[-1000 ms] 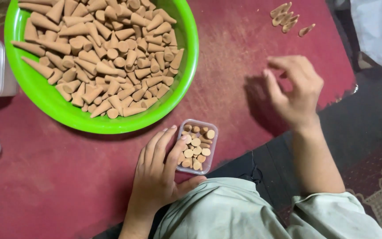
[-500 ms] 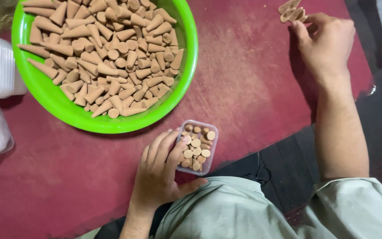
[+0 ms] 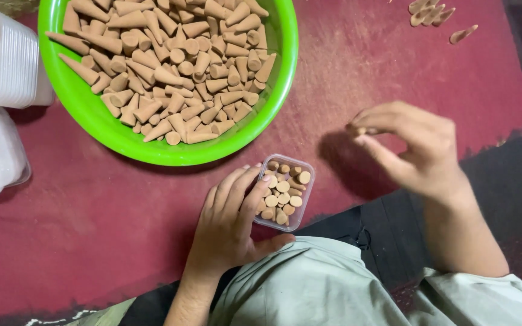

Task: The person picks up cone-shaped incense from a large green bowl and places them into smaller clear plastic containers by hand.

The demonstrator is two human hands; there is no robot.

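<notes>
Since half a second ago our right hand (image 3: pixel 415 148) has come back from the loose cones (image 3: pixel 431 13) at the upper right edge of the frame and now hangs at centre right, above the red mat (image 3: pixel 92 211). Its thumb and forefinger are pinched narrow on what looks like a small tan cone (image 3: pixel 357 130); only the tip shows.

Our left hand (image 3: pixel 231 226) has not shifted: fingers curled around the near left side of the small clear box (image 3: pixel 285 193), low centre of frame, steadying it. The box is nearly full of cones standing on end, flat bases up.

The green bowl (image 3: pixel 282 78) heaped with cones sits upper left of centre, just beside the box but apart from it. White lidded containers (image 3: pixel 1 60) are stacked at the far left edge.

To do this well, we judge: keep the left grip firm so the box does not slide, bring the pinched cone in tip down over a gap among the bases, and press lightly so neighbours stay upright.
</notes>
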